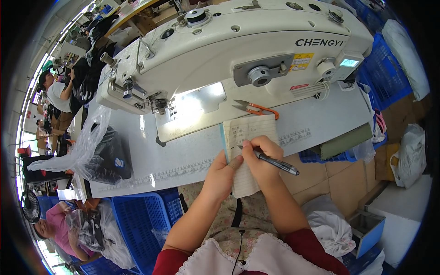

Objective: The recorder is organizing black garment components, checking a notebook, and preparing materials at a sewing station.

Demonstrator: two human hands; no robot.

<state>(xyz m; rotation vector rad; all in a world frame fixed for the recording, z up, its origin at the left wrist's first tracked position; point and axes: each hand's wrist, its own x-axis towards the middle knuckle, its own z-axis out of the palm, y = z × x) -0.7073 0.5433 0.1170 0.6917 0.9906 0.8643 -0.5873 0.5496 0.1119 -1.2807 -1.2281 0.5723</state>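
A small lined notebook (250, 183) lies open at the front edge of the sewing table, with handwriting near the top of its page. My left hand (222, 176) grips its left side, thumb pressed on the paper. In my right hand (263, 160) is a dark pen (279, 164), its tip pointing at the page close to my left thumb. Just beyond the notebook, orange-handled scissors (256, 108) rest with their blades pointing left. Behind them stands a white industrial sewing machine (206, 59), its lamp lighting the needle plate.
A dark bundle in clear plastic (107, 156) sits on the table's left end. A blue crate (144, 229) stands below it. Folded green cloth (346, 141) lies at the right end. White bags (330, 224) and a box are on the right. Other people work at far left.
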